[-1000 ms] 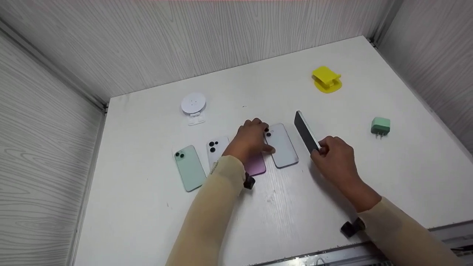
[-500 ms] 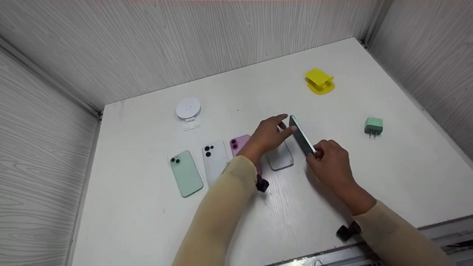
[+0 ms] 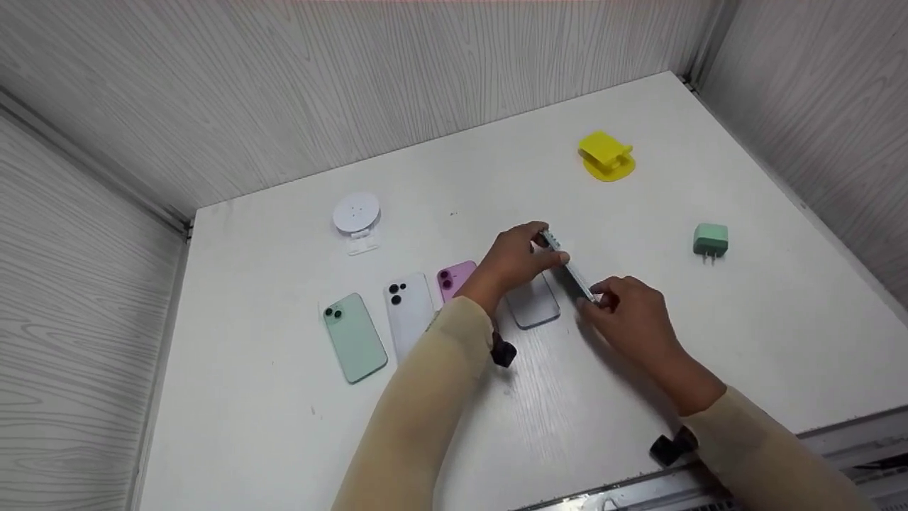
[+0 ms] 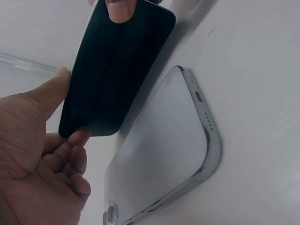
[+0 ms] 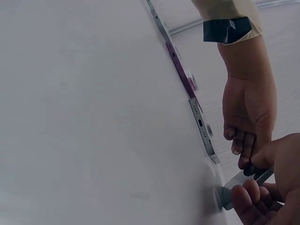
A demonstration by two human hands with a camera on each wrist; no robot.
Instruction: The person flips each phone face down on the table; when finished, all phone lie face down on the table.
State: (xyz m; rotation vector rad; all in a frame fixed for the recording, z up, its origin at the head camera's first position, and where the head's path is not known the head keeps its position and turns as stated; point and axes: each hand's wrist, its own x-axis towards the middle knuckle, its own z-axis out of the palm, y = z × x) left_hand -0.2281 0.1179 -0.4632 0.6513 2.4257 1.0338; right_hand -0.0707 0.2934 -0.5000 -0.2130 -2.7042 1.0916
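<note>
A dark-screened phone point(image 3: 569, 273) is held tilted on its long edge just above the white table point(image 3: 638, 355). My left hand point(image 3: 547, 250) grips its far end between thumb and fingers; the left wrist view shows its black screen point(image 4: 112, 70). My right hand point(image 3: 598, 297) pinches its near corner point(image 5: 234, 185). Directly below and to the left, a silver phone point(image 3: 532, 306) lies back up, also seen in the left wrist view point(image 4: 164, 154).
A purple phone point(image 3: 456, 278), a white phone point(image 3: 408, 309) and a green phone point(image 3: 352, 337) lie back up in a row to the left. A round white stand point(image 3: 356, 213) sits at the back left, a yellow stand point(image 3: 605, 156) at the back right, and a green charger plug point(image 3: 711, 240) at the right.
My left hand left the silver phone and took hold of the far end of the raised phone. That phone has come lower and nearer the silver phone.
</note>
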